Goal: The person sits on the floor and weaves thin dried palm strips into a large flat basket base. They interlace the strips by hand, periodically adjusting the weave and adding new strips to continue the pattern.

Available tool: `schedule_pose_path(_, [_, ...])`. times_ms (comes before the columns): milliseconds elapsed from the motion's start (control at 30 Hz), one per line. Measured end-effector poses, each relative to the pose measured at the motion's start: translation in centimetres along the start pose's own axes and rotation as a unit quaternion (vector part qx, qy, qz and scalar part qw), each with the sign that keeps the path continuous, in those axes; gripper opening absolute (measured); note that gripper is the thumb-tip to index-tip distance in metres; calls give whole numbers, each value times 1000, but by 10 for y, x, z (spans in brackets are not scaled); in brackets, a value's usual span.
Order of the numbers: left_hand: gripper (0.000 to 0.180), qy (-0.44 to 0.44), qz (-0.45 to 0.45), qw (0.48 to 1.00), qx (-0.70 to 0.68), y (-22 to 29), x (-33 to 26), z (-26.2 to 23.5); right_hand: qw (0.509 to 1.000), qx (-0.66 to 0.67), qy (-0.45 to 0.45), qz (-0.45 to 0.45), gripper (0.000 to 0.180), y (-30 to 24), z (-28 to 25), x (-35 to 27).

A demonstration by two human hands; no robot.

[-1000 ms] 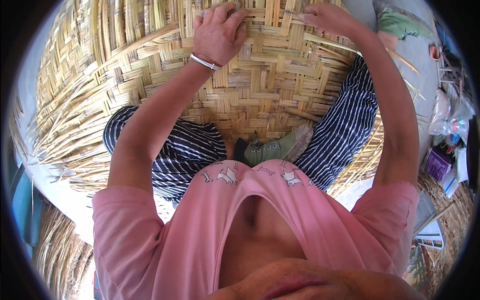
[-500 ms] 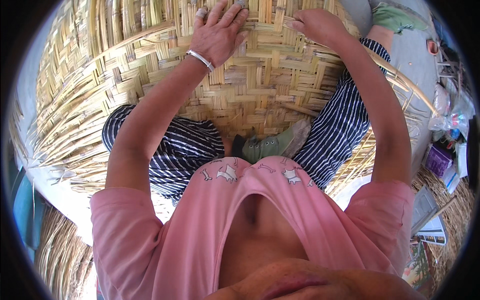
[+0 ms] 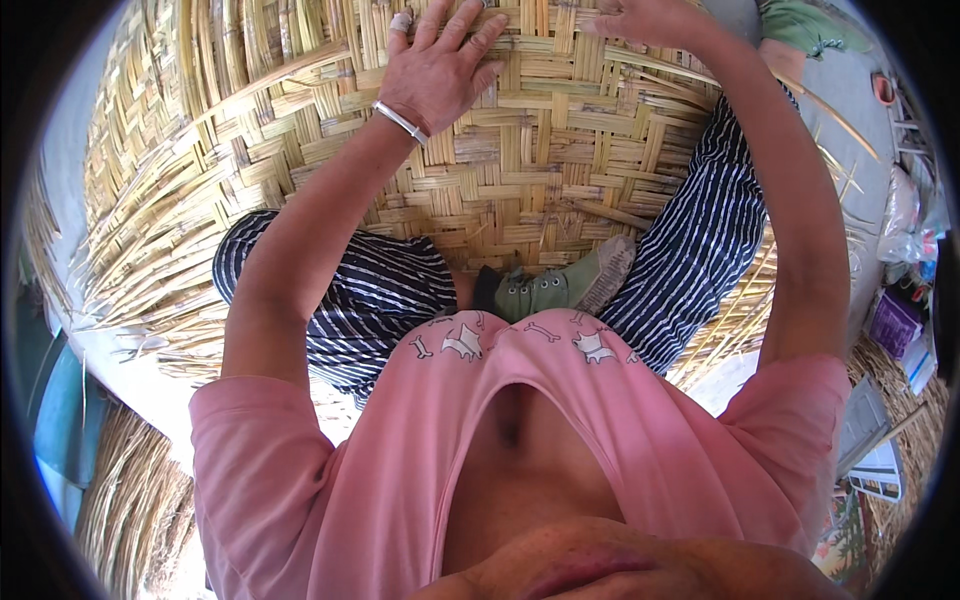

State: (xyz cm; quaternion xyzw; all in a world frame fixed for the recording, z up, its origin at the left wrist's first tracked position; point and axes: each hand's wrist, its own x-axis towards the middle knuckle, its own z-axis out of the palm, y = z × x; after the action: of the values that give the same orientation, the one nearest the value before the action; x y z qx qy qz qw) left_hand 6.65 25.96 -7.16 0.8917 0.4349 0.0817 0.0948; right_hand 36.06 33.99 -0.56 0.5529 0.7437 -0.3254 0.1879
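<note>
Broadly, I see the woven mat point(image 3: 540, 170) lying across my striped trousers point(image 3: 390, 300), filling the upper view, probably so the lap braces it. My left hand point(image 3: 440, 70) lies flat on it, fingers point(image 3: 478, 40) spread, seemingly pinning strips. My right hand point(image 3: 650, 20) touches the mat's top edge; I cannot tell its finger state.

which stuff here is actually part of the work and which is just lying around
In the work:
- woven bamboo mat, under both hands
- left hand, pressed flat on the weave
- right hand, at the mat's top edge, its grip cut off by the frame
- loose strip ends fanning off the mat's left side

Lying about:
- purple box
- clear plastic bags
- green cloth
- straw pile
</note>
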Motion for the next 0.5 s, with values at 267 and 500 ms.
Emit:
schedule_pose_path(267, [65, 9, -3, 1000, -1, 1, 4, 3, 997, -7, -69, -17, 25, -9, -25, 13])
schedule_pose_path(500, [57, 21, 5, 999, -28, 1, 4, 0, 996, -24, -70, -43, 22, -16, -29, 8])
